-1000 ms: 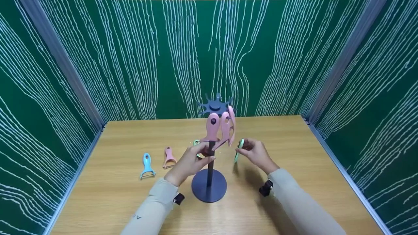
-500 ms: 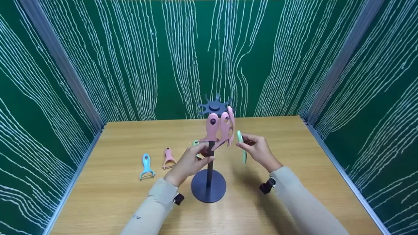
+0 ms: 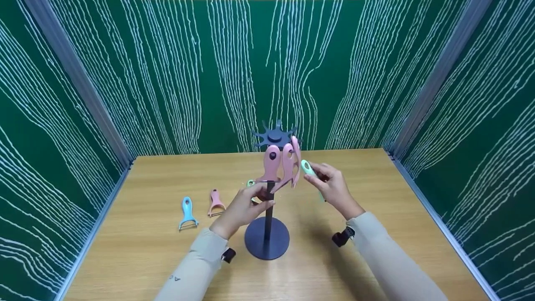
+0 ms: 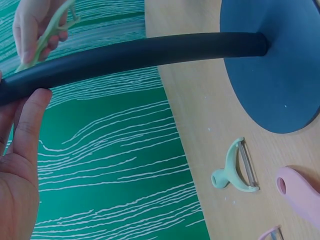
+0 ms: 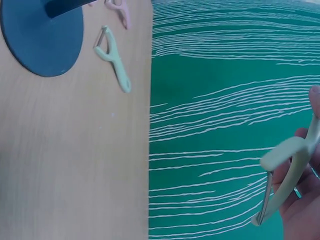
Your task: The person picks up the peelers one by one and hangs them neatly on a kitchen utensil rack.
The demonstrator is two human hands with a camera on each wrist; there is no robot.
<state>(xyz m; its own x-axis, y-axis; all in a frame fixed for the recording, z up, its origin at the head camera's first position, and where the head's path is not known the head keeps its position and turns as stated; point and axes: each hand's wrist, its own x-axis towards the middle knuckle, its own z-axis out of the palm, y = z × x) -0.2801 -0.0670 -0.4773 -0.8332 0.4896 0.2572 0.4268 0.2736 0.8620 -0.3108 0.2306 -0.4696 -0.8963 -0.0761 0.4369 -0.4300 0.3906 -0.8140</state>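
Note:
My left hand (image 3: 244, 207) grips the upright black pole (image 3: 268, 228) of a stand; in the left wrist view the pole (image 4: 140, 54) crosses in front of the palm. Up beside the stand's top, my right hand (image 3: 332, 186) pinches a green peeler (image 3: 308, 168) by its handle, the holed end pointing up and left. The right wrist view shows the blade end of that peeler (image 5: 295, 170). Several pink peelers (image 3: 271, 165) hang from the hooks of the dark spoked ring (image 3: 275, 136), close to the held peeler.
On the wooden table lie a blue peeler (image 3: 188, 213), a pink peeler (image 3: 216, 202) and, partly behind the left hand, another green peeler (image 5: 115, 59). The stand's round base (image 3: 267, 246) rests on the table. Green walls with white lines surround it.
My right hand has risen with the green peeler and tilted it, so its holed end now leans toward the hanging pink peelers. The left hand stays on the pole.

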